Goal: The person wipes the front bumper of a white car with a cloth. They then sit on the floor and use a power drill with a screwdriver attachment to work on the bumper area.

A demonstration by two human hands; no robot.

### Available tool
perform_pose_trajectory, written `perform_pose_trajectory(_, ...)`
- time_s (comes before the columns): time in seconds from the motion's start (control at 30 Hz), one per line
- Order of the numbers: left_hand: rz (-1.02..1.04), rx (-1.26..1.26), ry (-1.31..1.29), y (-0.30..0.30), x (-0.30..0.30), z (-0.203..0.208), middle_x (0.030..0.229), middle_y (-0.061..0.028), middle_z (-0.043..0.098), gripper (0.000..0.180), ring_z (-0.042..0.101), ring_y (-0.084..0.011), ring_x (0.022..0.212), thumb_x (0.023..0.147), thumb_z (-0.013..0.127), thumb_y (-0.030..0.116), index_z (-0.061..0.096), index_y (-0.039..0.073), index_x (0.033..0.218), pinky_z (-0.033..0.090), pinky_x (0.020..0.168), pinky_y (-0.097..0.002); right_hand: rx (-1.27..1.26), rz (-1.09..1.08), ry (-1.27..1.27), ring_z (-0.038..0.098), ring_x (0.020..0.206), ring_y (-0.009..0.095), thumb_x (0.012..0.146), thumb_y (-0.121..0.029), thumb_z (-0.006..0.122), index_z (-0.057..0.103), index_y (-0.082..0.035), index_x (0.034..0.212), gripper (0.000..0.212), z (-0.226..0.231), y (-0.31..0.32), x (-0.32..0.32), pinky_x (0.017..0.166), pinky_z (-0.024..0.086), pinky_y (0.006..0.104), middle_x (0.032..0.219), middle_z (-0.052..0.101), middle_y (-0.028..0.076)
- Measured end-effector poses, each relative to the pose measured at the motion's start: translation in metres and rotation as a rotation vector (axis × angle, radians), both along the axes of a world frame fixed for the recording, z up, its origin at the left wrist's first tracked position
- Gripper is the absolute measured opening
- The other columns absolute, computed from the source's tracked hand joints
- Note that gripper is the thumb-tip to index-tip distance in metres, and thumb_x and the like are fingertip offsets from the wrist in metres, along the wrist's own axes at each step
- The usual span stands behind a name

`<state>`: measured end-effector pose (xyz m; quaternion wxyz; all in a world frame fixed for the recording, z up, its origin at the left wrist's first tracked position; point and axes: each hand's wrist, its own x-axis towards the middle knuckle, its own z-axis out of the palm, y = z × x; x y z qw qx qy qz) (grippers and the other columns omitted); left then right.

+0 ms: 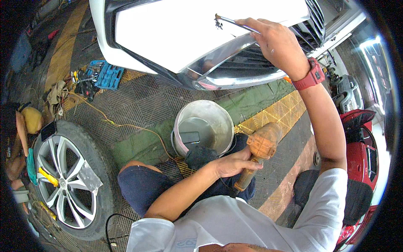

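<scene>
My left hand (233, 164), low in front of my body, is wrapped round the handle of a worn orange power tool (263, 143). The exact kind of this tool is not clear. Higher up, my right hand (279, 44) grips a slim metal rod-like tool (238, 24) between its fingers. The brownish tip of the rod is beside a small patch of dark crumbly residue (218, 24) on the white car panel (168, 38). A red wristwatch (310, 75) is on my right wrist.
A white bucket (228, 130) stands before my knees, a dark flat object inside. At left are a wheel (63, 180), a blue tool case (108, 74) and another person's arm (21, 130). A cable (113, 123) crosses the floor. A red car (363, 159) stands at right.
</scene>
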<state>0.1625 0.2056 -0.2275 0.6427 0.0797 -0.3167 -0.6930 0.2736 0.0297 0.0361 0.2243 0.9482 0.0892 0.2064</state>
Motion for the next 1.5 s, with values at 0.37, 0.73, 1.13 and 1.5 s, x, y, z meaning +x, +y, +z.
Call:
perform_pose_trajectory(0.37, -0.004, 0.008, -0.004, 0.0000, -0.0004, -0.0007, 0.134, -0.0036, 0.051, 0.082, 0.052, -0.0169, 0.123, 0.091, 0.076, 0.018, 0.030, 0.008, 0.158, 0.041, 0.110, -0.0354, -0.011, -0.019, -0.003, 0.072, 0.090, 0.038, 0.095, -0.008, 0.062, 0.064, -0.021, 0.136, 0.043, 0.0010, 0.0006, -0.0002, 0.076, 0.059, 0.0496, 0.101, 0.074, 0.014)
perform_pose_trajectory(0.73, -0.006, -0.011, -0.025, 0.0006, -0.0014, -0.0004, 0.131, -0.0037, 0.052, 0.075, 0.053, -0.0169, 0.121, 0.092, 0.076, 0.021, 0.036, 0.008, 0.153, 0.041, 0.110, -0.0351, -0.050, -0.040, -0.003, 0.072, 0.087, 0.036, 0.095, -0.009, 0.062, 0.064, -0.022, 0.137, 0.044, -0.0007, 0.0079, 0.0021, 0.072, 0.059, 0.0486, 0.098, 0.073, 0.012)
perform_pose_trajectory(1.13, 0.017, 0.000, -0.012, 0.0035, -0.0018, 0.0020, 0.133, -0.0038, 0.052, 0.083, 0.052, -0.0171, 0.123, 0.091, 0.078, 0.020, 0.030, 0.008, 0.157, 0.040, 0.112, -0.0359, -0.096, -0.082, -0.010, 0.073, 0.084, 0.036, 0.094, -0.007, 0.060, 0.066, -0.022, 0.135, 0.043, -0.0009, 0.0055, 0.0010, 0.070, 0.059, 0.0486, 0.096, 0.072, 0.012)
perform_pose_trajectory(1.5, 0.000, -0.033, -0.034, 0.0024, -0.0028, 0.0016, 0.128, -0.0037, 0.054, 0.074, 0.054, -0.0164, 0.119, 0.094, 0.074, 0.020, 0.034, 0.007, 0.155, 0.041, 0.109, -0.0351, -0.142, -0.102, -0.009, 0.073, 0.082, 0.037, 0.091, -0.002, 0.057, 0.066, -0.021, 0.134, 0.048, -0.0023, 0.0077, 0.0023, 0.069, 0.059, 0.0483, 0.096, 0.072, 0.011)
